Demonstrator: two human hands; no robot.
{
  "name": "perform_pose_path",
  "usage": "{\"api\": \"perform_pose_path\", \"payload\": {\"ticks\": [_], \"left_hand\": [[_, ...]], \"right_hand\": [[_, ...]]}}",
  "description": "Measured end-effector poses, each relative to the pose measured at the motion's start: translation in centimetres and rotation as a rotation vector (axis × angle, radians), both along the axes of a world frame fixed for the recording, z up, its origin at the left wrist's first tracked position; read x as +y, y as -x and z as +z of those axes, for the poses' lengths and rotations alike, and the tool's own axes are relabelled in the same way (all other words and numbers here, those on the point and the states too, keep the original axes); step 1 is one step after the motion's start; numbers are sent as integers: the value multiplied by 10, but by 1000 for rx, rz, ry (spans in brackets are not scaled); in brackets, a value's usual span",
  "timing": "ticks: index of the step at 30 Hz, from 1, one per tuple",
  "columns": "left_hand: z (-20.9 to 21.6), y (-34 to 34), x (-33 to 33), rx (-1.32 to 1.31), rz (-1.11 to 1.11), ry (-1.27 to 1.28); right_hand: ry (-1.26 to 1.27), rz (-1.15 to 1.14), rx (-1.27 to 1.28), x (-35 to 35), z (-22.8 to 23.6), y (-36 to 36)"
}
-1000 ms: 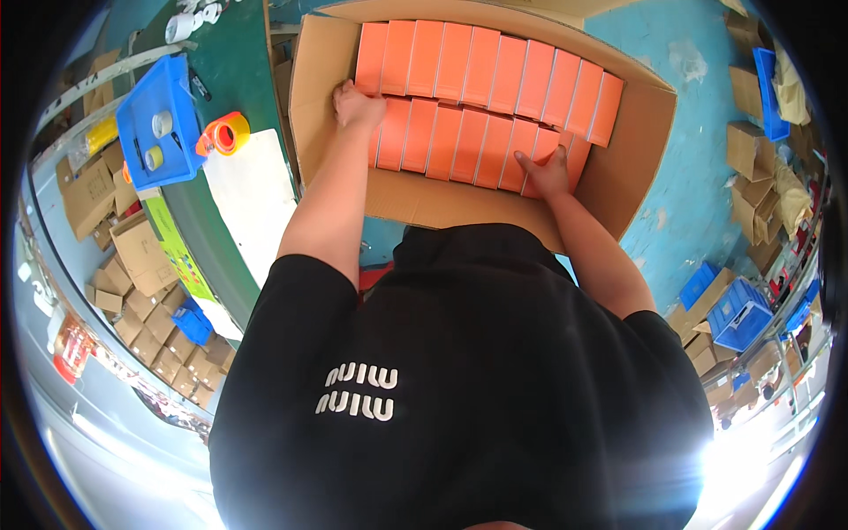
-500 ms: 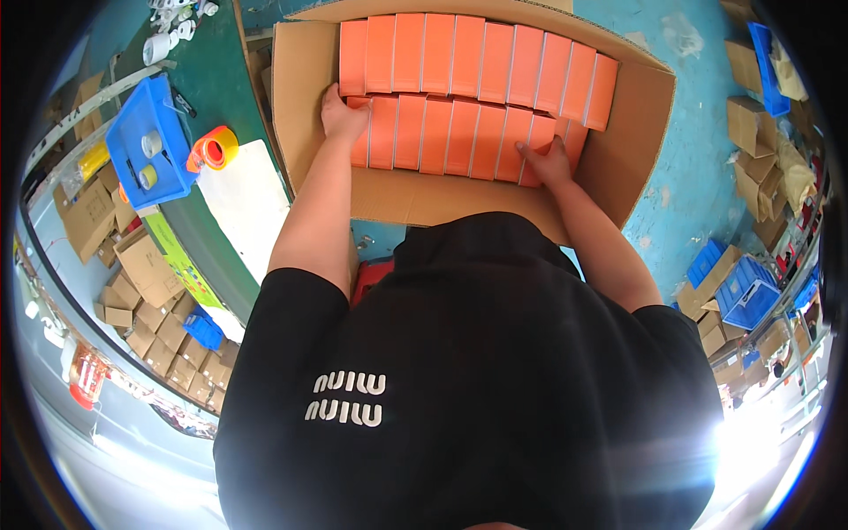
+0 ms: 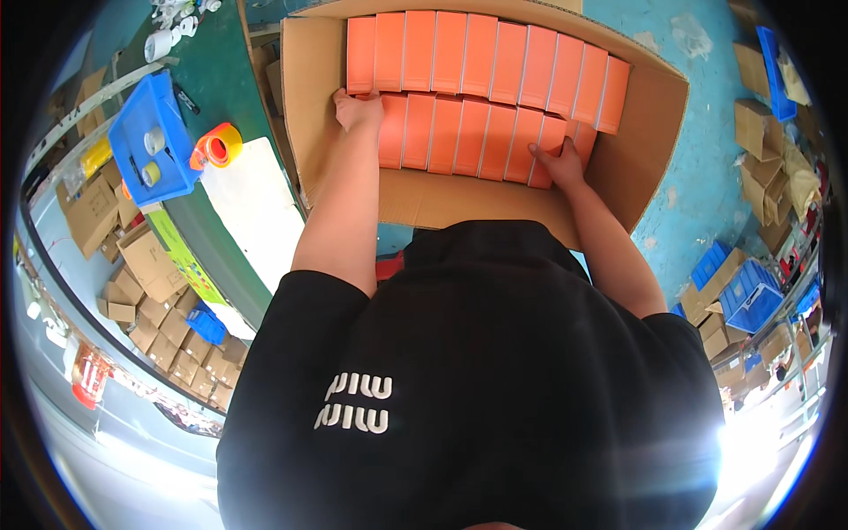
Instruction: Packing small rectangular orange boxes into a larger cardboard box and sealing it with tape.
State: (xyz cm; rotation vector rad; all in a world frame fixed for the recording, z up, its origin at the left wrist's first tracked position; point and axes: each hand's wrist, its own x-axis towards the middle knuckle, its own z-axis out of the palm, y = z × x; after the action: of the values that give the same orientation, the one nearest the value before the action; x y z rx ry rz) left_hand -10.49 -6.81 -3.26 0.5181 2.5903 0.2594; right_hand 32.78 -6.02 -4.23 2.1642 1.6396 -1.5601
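Inside the carton (image 3: pixel 442 199), two rows of orange boxes (image 3: pixel 481 88) nearly full; my left hand (image 3: pixel 358 110) and right hand (image 3: pixel 558 163) press open-palmed against the near row's ends

Orange boxes (image 3: pixel 468 88), flat and slim, packed on edge in two tidy rows inside a big open cardboard carton (image 3: pixel 305 106). Far row snug along the carton's far wall, running almost from the left wall across to the right wall. Near row pressed tight against it, side by side, ending short of the right wall. Bare brown carton floor showing along the near edge. Flaps folded outward, carton sitting upright, mouth wide open.
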Motion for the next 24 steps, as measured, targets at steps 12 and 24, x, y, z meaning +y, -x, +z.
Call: {"api": "perform_pose_path", "payload": {"ticks": [12, 24], "left_hand": [[6, -1, 1, 21, -34, -27], [46, -26, -25, 343, -622, 233]], "right_hand": [[-18, -27, 32, 0, 6, 1], [-48, 158, -89, 5, 11, 7]]}}
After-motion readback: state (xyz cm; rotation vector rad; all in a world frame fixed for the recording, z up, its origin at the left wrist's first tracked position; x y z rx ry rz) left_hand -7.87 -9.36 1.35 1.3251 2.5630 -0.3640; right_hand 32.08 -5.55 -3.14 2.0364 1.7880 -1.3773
